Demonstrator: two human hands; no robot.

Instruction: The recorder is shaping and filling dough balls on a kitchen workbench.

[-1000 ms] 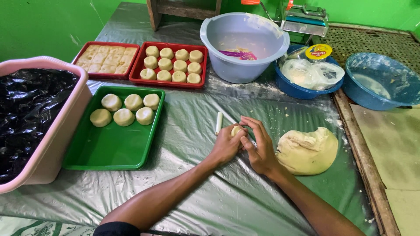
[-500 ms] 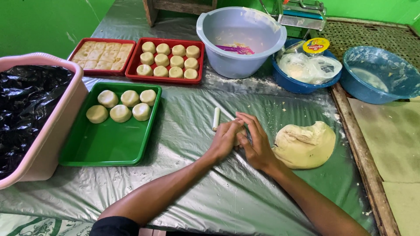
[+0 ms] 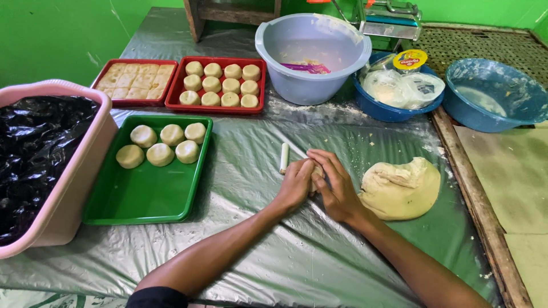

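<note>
Hands together at the middle of the bench (image 3: 274, 251), which is covered with grey-green plastic sheeting. My left hand (image 3: 295, 185) and my right hand (image 3: 338, 191) are cupped against each other, both clenched around a small dough piece (image 3: 317, 172); only a pale sliver of it shows between my fingers. It sits just above the sheeting, enclosed by both palms.

Just beside my left hand, on its far side, lies a short white stick (image 3: 283, 158), flat on the sheeting and apart from my fingers. Just to the right of my right hand rests a large lump of dough (image 3: 401, 189), near the wrist; whether it touches, I cannot tell.

To my left stands a green tray (image 3: 142, 197) with six shaped dough rounds (image 3: 160, 154) grouped at its far end. Beyond it are two red trays: the nearer-centre red tray (image 3: 174, 97) holds twelve rounds in rows, the left red tray (image 3: 103, 85) holds flat square pieces. A pink tub (image 3: 74, 188) lined with black plastic occupies the left edge. At the far side sit a grey basin (image 3: 311, 85), a blue bowl of plastic bags (image 3: 394, 111) and a second blue bowl (image 3: 494, 97).
</note>
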